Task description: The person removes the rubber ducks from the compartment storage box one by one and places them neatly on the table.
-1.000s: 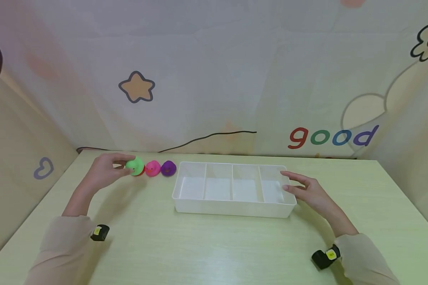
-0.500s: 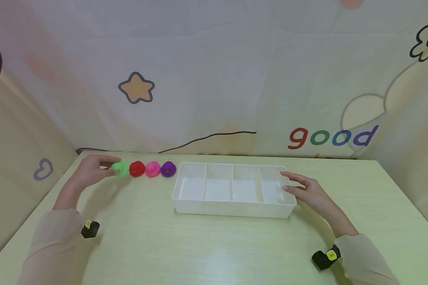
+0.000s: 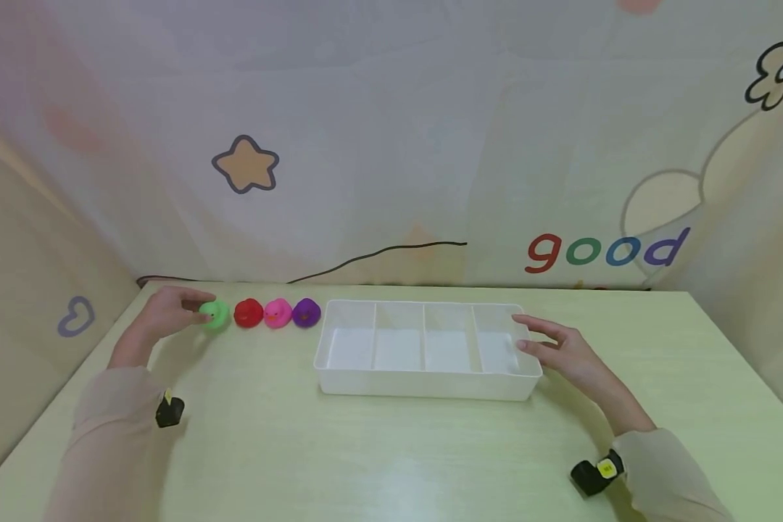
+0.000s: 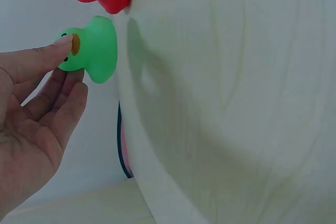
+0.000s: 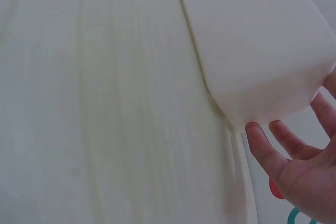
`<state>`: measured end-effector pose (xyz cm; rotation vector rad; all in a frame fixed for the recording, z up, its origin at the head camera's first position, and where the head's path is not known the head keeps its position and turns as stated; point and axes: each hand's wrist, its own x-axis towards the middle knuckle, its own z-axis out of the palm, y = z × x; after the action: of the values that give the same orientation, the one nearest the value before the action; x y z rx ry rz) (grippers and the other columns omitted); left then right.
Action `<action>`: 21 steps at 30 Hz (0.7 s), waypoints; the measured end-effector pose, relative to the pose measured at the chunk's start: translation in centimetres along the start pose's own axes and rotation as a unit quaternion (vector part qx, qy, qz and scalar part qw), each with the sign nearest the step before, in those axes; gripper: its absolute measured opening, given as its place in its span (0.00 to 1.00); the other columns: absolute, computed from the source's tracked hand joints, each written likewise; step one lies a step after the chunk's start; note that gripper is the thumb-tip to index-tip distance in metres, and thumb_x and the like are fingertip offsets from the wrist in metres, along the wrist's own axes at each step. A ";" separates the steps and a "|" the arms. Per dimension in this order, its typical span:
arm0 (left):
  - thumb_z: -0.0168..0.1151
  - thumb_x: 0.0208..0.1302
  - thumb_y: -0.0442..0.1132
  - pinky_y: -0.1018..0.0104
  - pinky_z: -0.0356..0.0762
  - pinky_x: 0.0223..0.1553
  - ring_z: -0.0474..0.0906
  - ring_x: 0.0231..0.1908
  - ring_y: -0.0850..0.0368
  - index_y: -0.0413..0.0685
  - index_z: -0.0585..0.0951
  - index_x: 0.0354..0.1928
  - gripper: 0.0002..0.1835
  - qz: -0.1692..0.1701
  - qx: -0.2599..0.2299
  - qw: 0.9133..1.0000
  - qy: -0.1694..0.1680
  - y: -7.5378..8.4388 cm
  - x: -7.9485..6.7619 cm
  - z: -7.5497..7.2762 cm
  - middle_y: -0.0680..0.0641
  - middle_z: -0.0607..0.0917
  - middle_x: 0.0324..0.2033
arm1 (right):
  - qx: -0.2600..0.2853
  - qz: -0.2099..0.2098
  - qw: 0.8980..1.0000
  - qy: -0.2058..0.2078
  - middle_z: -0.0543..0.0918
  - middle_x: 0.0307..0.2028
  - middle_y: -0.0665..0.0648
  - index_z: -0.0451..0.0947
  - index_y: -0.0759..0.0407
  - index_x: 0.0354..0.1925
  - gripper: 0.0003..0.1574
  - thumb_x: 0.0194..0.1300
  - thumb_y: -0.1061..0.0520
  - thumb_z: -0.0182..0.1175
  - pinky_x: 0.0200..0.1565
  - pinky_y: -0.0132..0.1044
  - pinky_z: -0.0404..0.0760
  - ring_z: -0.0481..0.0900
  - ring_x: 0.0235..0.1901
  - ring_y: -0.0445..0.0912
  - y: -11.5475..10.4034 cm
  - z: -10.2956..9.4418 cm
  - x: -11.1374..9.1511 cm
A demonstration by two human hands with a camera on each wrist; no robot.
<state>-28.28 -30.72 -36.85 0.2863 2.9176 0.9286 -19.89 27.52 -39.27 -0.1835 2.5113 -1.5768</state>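
A green rubber duck [image 3: 216,315] is at the left end of a row, pinched at its head by the thumb and fingers of my left hand [image 3: 172,312]. In the left wrist view the thumb presses by the beak of the green duck [image 4: 101,51]. Right of it sit a red rubber duck [image 3: 249,313], a pink one [image 3: 278,313] and a purple one [image 3: 307,312]. My right hand [image 3: 574,355] holds the right end of a white box [image 3: 424,383] with four compartments, thumb and index finger over the rim. In the right wrist view other fingers [image 5: 262,145] touch its end wall.
The light wooden table [image 3: 378,457] meets a printed cloth backdrop [image 3: 378,159] behind the ducks and box. Cloth also rises along the left and right sides. Black wrist cameras hang at both sleeves.
My left hand has moved left with the green duck, away from in front of the red duck, which now shows fully with a gap between them. The right hand and box stay put.
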 end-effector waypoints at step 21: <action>0.57 0.58 0.30 0.42 0.64 0.53 0.67 0.54 0.32 0.25 0.67 0.57 0.25 -0.020 -0.035 0.999 -0.013 -0.8 0.8 0.8 0.26 0.71 0.52 | 0.014 -0.002 1.000 -0.002 0.55 0.67 0.63 0.59 0.60 0.66 0.36 0.63 0.50 0.56 0.46 0.35 0.76 0.66 0.57 0.62 0.0 0.1 0.0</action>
<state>-29.10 -30.74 -37.94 0.2320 2.8493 1.0110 -19.88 27.47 -39.32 -0.1875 2.4854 -1.6115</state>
